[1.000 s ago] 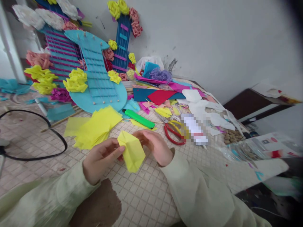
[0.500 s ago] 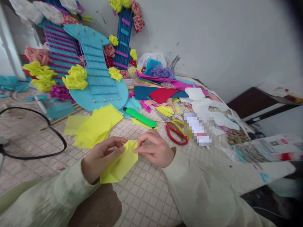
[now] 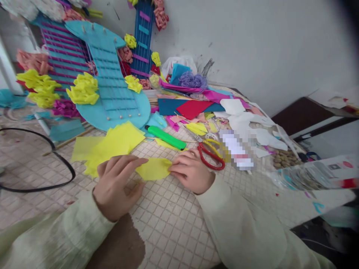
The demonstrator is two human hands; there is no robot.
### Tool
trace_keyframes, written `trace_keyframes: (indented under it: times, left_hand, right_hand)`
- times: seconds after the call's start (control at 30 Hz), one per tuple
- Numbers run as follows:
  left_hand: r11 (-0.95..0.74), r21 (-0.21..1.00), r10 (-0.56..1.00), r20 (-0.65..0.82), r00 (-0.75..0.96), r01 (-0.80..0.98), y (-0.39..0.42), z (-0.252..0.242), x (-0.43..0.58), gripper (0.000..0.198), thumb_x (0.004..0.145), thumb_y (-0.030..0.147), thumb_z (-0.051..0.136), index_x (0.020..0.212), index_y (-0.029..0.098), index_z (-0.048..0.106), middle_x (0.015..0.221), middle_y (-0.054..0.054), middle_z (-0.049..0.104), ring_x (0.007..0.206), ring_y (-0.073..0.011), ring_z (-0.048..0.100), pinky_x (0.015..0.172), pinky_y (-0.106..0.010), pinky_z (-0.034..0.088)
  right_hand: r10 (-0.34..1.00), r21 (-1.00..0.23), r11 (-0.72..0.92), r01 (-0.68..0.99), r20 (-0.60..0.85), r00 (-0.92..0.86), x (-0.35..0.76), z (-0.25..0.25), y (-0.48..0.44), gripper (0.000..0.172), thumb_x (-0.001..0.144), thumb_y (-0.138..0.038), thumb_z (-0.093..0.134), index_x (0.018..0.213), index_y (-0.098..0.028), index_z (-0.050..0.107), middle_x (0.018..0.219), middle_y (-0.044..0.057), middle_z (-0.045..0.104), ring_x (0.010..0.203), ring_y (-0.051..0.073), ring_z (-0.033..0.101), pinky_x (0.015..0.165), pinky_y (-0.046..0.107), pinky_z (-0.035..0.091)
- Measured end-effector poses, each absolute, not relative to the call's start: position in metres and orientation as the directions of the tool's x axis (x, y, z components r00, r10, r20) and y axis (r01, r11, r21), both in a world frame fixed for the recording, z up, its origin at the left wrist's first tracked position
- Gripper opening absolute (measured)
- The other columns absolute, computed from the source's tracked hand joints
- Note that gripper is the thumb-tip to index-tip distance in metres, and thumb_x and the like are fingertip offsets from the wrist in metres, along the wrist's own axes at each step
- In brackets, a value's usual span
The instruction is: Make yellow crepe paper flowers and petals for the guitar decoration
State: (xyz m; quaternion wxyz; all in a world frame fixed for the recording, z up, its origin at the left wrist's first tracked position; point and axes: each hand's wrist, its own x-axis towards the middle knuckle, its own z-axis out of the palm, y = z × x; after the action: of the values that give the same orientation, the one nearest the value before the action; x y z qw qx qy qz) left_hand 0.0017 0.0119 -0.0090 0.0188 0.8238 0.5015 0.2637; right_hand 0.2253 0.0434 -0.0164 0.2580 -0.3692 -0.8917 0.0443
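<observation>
A sheet of yellow crepe paper (image 3: 154, 170), partly folded, stretches between my two hands just above the table. At its right end, my right hand (image 3: 193, 172) pinches the paper with thumb and fingers. My left hand (image 3: 117, 185) is open, thumb spread away from the fingers, its index fingertip at the paper's left edge; whether it presses there I cannot tell. Behind the left hand lies a fanned stack of yellow paper sheets (image 3: 112, 144). Past the paper is a green utility knife (image 3: 166, 137), and red-handled scissors (image 3: 211, 158) lie beyond my right hand.
A light-blue guitar-shaped board (image 3: 112, 86) with strings and yellow paper flowers leans at the back left. Purple yarn (image 3: 193, 80) tops a pile of coloured paper. A black cable (image 3: 71, 173) loops at left; pebbles (image 3: 284, 160) and clear packets (image 3: 308, 175) lie right.
My left hand has let go of the paper and opened. The paper has turned from hanging down between the hands to lying more level, its right end still in my right hand.
</observation>
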Motion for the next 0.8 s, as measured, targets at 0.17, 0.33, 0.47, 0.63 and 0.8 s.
trace_keyframes:
  times: [0.17,0.33,0.47,0.63,0.8]
  left_hand:
    - [-0.479,0.176,0.804,0.482,0.349,0.86,0.013,-0.011,-0.003,0.027,0.074,0.029,0.054,0.101,0.025,0.051,0.097,-0.008,0.057,0.091,-0.0288,0.051,0.077,-0.044,0.037]
    - [-0.582,0.241,0.765,0.485,0.423,0.776,0.017,-0.015,-0.01,0.01,0.077,0.025,0.053,0.086,0.026,0.058,0.082,-0.003,0.066,0.083,-0.0251,0.055,0.072,-0.04,0.036]
    - [-0.576,0.262,0.795,0.4,0.457,0.774,0.018,-0.015,-0.01,0.013,0.078,0.028,0.052,0.07,0.027,0.061,0.072,-0.001,0.066,0.075,-0.023,0.056,0.068,-0.039,0.034]
    - [-0.521,0.333,0.843,0.345,0.412,0.786,0.016,-0.014,-0.008,0.021,0.08,0.031,0.048,0.065,0.025,0.062,0.069,-0.002,0.064,0.074,-0.0227,0.054,0.068,-0.04,0.036]
    - [-0.52,0.386,0.848,0.334,0.41,0.762,0.018,-0.016,-0.01,0.019,0.078,0.034,0.05,0.068,0.023,0.062,0.071,-0.004,0.063,0.075,-0.0227,0.053,0.069,-0.04,0.039]
  right_hand:
    - [0.7,-0.288,0.708,0.644,0.405,-0.589,0.227,-0.016,0.043,0.009,0.077,-0.019,0.064,0.071,-0.024,0.068,0.074,-0.002,0.066,0.081,0.015,0.052,0.08,0.037,0.025]
    - [0.724,-0.31,0.687,0.658,0.374,-0.579,0.227,-0.014,0.042,0.007,0.076,-0.021,0.064,0.071,-0.024,0.068,0.073,-0.003,0.065,0.079,0.015,0.051,0.079,0.036,0.025]
    - [0.754,-0.354,0.657,0.665,0.311,-0.579,0.226,-0.014,0.043,0.006,0.077,-0.025,0.064,0.073,-0.022,0.068,0.071,-0.002,0.065,0.078,0.015,0.052,0.077,0.035,0.027]
    - [0.812,-0.482,0.576,0.66,0.248,-0.527,0.225,-0.016,0.044,0.006,0.074,-0.026,0.067,0.071,-0.021,0.067,0.072,-0.001,0.066,0.075,0.015,0.055,0.073,0.033,0.03]
    - [0.862,-0.527,0.499,0.688,0.22,-0.456,0.22,-0.015,0.042,0.014,0.07,-0.025,0.071,0.061,-0.018,0.063,0.063,-0.002,0.063,0.069,0.015,0.054,0.073,0.034,0.029]
